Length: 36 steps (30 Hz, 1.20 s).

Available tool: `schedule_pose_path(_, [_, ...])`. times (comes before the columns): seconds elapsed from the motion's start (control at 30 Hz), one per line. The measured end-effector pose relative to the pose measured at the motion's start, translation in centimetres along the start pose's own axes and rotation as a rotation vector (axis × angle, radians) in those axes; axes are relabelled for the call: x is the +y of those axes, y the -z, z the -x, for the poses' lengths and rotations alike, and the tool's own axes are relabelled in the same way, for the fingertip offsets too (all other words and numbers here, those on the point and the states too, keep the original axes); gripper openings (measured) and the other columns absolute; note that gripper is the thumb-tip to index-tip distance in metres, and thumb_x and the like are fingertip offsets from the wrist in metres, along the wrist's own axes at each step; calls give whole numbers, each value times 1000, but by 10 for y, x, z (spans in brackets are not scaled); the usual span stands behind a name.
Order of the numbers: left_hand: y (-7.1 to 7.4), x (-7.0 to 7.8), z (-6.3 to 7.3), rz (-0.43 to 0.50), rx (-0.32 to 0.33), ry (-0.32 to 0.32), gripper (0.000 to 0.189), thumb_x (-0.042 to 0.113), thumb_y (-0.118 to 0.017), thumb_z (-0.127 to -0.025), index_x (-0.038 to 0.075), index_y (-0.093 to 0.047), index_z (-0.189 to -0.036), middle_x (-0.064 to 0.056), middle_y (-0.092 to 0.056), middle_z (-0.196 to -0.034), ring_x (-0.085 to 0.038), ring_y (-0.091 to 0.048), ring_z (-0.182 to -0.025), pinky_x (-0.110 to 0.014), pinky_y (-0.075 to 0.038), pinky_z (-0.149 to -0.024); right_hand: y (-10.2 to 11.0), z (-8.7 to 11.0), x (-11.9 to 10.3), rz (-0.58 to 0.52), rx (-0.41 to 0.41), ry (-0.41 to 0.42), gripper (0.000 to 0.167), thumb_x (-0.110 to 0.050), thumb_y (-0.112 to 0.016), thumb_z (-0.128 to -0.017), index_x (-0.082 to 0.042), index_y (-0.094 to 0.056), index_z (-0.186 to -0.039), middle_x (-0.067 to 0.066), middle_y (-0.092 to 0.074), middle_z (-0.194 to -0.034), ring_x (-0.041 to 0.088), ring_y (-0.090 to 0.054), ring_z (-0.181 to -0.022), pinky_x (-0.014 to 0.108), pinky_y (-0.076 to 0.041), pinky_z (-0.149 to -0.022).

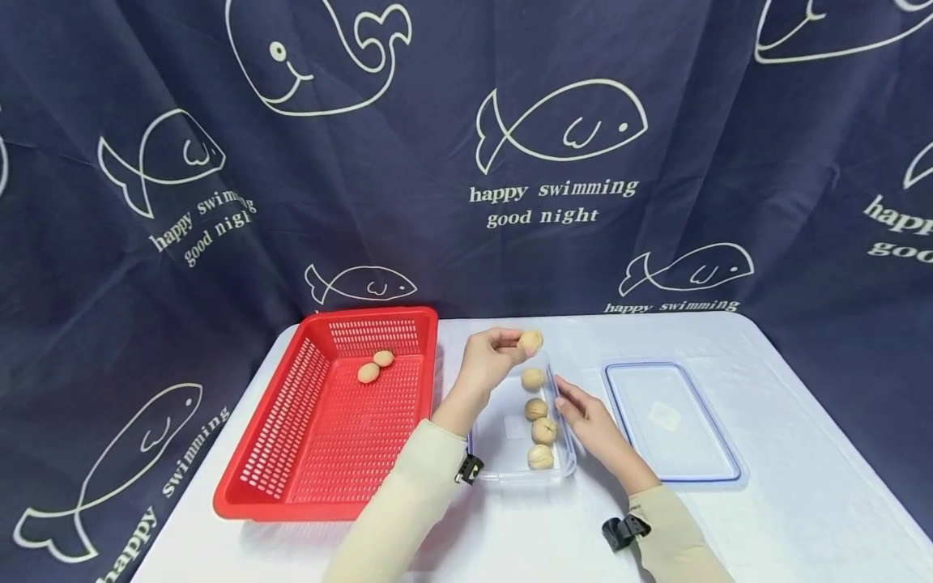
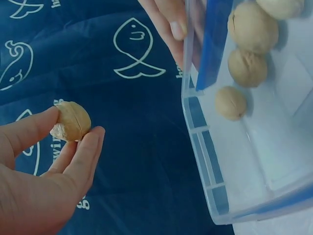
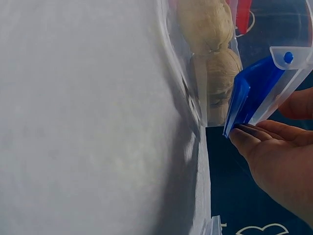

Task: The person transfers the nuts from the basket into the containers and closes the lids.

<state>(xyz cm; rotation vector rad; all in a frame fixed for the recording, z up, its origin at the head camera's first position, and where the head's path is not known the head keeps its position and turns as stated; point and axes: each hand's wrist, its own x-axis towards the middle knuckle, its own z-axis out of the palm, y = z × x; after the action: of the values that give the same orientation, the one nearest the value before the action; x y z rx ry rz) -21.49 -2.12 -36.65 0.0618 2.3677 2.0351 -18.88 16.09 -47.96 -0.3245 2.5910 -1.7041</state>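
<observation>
My left hand [image 1: 487,362] pinches a walnut [image 1: 530,342] between thumb and fingers, above the far end of a clear plastic box [image 1: 499,476]. In the left wrist view the held walnut [image 2: 73,121] shows its seam. Inside the box, several walnuts [image 1: 543,431] lie in a row along the right wall. My right hand [image 1: 594,425] holds that side of the box at its rim, the thumb at the edge. The right wrist view shows its fingers [image 3: 266,139] against a blue latch [image 3: 252,90] that hangs down from the rim.
Left of the box stands a red perforated basket [image 1: 430,356] with two walnuts [image 1: 368,372] on its floor. A clear lid [image 1: 670,421] with a blue seal lies to the right on the white tablecloth [image 1: 583,534]. Behind the table hangs a dark blue curtain [image 1: 437,227].
</observation>
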Motion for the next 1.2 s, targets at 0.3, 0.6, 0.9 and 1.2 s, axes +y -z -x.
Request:
schedule_pose_path(0.3, [-4,-8,23,-10,1,-18,27,0,-71,-81,-6,-68,-107,-15,-70,-94,-19,-68,-86,-28,-54,-77,1,-1,2,-22,-6,1,47,-13,-45,-102,6,-34,-144,24,-37,-146,38,-37,-133,41,-30,-108])
schedule_pose_path(0.6, [-12,-37,29,-18,64,39,24,-3,-68,-82,-9,-65,-105,-14,-68,-90,-15,-64,-80,-23,-53,-70,2,0,1,-24,3,0,47,-13,-46,-102,6,-35,-144,24,-38,-146,38,-36,-134,41,-29,-109])
schedule_pose_path(0.9, [-30,-65,27,75,194,117,25,-5,-67,-83,-13,-59,-106,-14,-61,-89,-16,-58,-79,-24,-52,-71,0,-1,-1,-22,11,-8,47,-13,-46,-102,5,-36,-144,23,-39,-145,37,-37,-134,41,-30,-109])
schedule_pose_path(1.2, [-37,-83,20,99,260,165,22,-7,-67,-81,-13,-58,-101,-11,-58,-83,-14,-53,-74,-20,-48,-65,-1,-1,1,-37,10,-16,47,-13,-47,-102,5,-36,-144,23,-39,-145,37,-37,-134,40,-30,-109])
